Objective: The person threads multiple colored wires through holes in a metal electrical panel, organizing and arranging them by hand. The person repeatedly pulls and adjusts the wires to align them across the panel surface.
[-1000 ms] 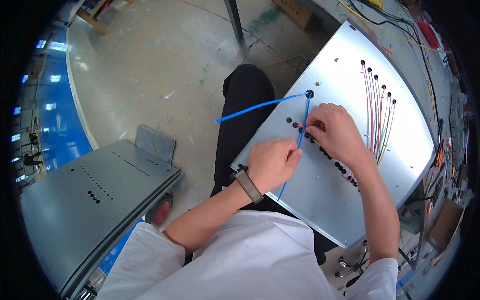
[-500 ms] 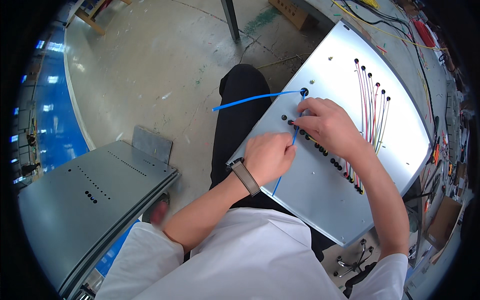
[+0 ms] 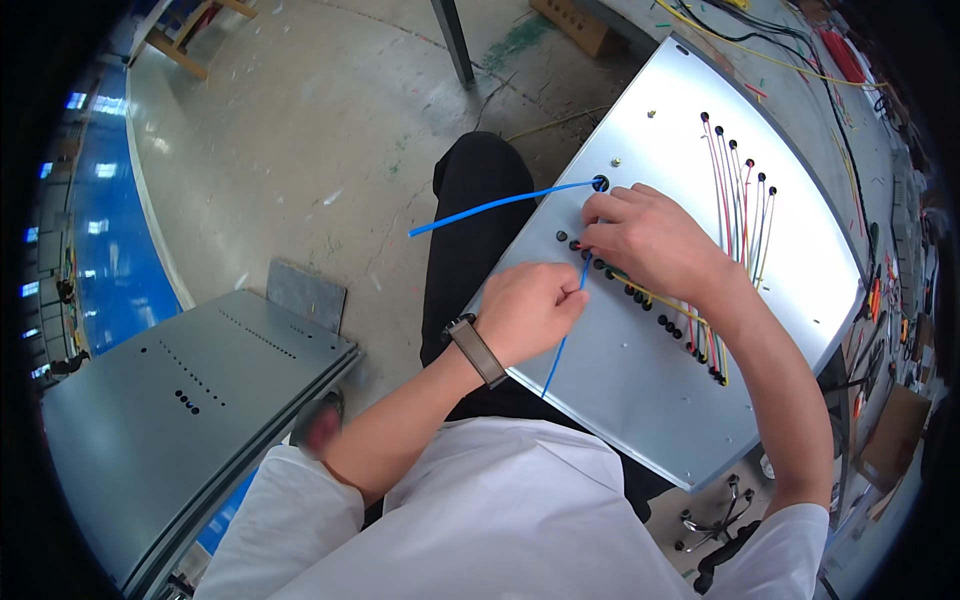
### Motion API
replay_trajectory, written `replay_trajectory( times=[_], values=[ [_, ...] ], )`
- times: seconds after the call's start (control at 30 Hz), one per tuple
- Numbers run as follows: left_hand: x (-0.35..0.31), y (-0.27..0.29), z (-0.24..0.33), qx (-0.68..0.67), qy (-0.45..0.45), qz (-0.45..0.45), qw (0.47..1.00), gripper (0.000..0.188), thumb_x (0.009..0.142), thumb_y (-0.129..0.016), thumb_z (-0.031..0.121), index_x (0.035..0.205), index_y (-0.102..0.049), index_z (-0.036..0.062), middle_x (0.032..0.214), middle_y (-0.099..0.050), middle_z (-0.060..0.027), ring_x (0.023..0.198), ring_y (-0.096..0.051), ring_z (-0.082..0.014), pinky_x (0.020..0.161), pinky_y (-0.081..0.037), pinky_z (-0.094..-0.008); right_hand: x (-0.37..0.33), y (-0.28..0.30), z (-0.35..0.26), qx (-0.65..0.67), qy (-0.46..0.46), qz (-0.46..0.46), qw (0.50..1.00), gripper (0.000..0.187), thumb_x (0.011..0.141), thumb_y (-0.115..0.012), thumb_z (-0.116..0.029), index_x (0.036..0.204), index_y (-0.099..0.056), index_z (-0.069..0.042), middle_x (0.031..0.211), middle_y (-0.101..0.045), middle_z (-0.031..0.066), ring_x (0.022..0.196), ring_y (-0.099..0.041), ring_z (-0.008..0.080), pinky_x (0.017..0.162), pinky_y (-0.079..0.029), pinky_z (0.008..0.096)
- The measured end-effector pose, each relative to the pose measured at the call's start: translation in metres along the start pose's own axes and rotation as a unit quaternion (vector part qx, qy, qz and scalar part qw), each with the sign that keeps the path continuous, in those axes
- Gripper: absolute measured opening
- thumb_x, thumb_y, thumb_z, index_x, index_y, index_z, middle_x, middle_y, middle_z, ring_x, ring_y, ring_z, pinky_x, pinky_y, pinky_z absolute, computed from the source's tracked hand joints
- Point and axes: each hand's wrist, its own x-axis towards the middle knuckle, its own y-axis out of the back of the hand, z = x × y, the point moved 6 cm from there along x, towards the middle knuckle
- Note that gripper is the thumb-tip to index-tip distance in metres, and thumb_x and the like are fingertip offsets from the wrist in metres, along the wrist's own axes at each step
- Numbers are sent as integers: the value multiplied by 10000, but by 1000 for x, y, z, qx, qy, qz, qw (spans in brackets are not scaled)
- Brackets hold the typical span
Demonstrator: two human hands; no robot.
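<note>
A light grey metal panel (image 3: 640,385) lies slanted over my lap, with rows of black grommeted holes. A blue wire (image 3: 480,207) runs from its free end on the left to the large grommet (image 3: 601,184), and shows again below my right fingers. My left hand (image 3: 530,312) is closed, pinching the blue wire between thumb and forefinger; its lower length hangs toward the panel's near edge. My right hand (image 3: 650,240) is closed with its fingertips on the same wire, between the large grommet and the hole row. The exact pinch is partly hidden.
Several coloured wires (image 3: 722,190) cross the panel's right part, and a yellow wire (image 3: 660,298) runs along the hole row. A second grey panel (image 3: 130,400) lies at left. A cluttered bench (image 3: 800,120), a cardboard box (image 3: 893,438) and a chair base (image 3: 715,525) are at right.
My right hand has shifted slightly left and down toward the hole row. The blue wire's free end sits a little lower and farther left. More of the yellow wire shows beneath the right hand.
</note>
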Motion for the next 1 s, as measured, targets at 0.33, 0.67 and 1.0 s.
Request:
replay_trajectory(
  times=[0.33,0.67,1.0],
  values=[
    [32,22,-7,-448,97,-157,875,446,1224,-602,419,981,-733,68,874,-732,-29,723,-673,-110,659,-530,-272,-6,4,13,163,-11,142,976,161,1035,-753,-89,1178,-686,-119,1171,-681,77,1072,-682,337,961,-526,465],
    [51,30,10,-470,131,-145,861,380,1204,-644,450,1237,-718,78,1057,-733,-15,856,-695,-106,743,-586,-298,-6,-9,23,244,-48,247,937,123,1093,-668,-81,1214,-684,-96,1141,-699,97,1016,-694,363,887,-542,479],
    [63,20,16,-313,-27,84,946,259,1114,-823,248,1070,-707,21,852,-671,23,734,-593,-38,652,-517,-246,3,-20,39,364,-132,285,877,138,1147,-674,-148,1270,-698,-90,1045,-708,89,877,-697,237,823,-583,395]
  ],
)
